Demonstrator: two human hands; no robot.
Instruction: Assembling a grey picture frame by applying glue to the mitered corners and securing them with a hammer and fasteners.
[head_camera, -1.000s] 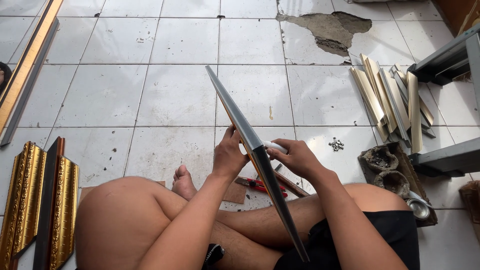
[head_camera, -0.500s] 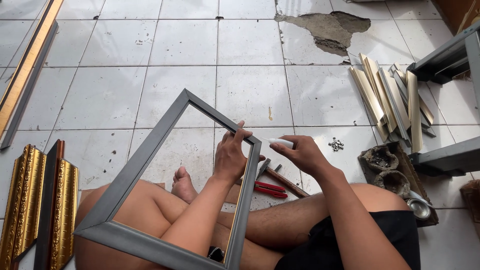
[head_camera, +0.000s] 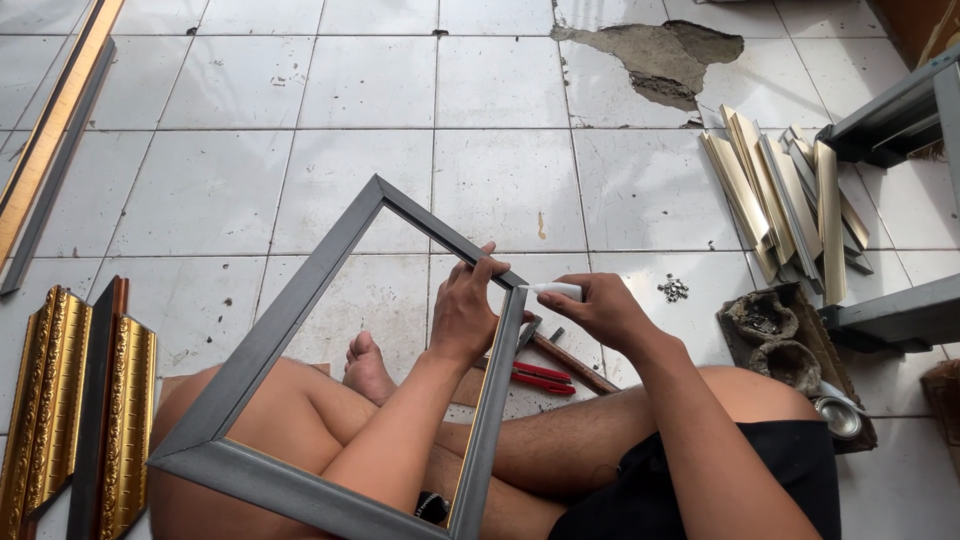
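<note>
Left hand (head_camera: 465, 308) clamped on grey frame (head_camera: 300, 330) at its three-o'clock corner, frame resting across lap. Right hand (head_camera: 600, 310) closed around white marker (head_camera: 552, 291), tip at that corner. Red pliers (head_camera: 540, 376) at five o'clock. Risk: tilted frame could slip, smearing the mark.

- Soft, even daylight is filling the scene, and the white floor tiles (head_camera: 500, 180) are looking bright without burning out.
- No hard shadows are showing; only faint, diffuse shading is lying under the legs and beneath the grey frame (head_camera: 300, 330).
- A mild sheen is running along the gold mouldings (head_camera: 60, 400) at the lower left, with no harsh glare.
- Focus is holding sharp across the middle, where the left hand (head_camera: 465, 310) and right hand (head_camera: 600, 310) are reading crisply.
- The wide lens is bending the tile lines outward towards the edges.
- The corners are looking slightly softer and stretched.
</note>
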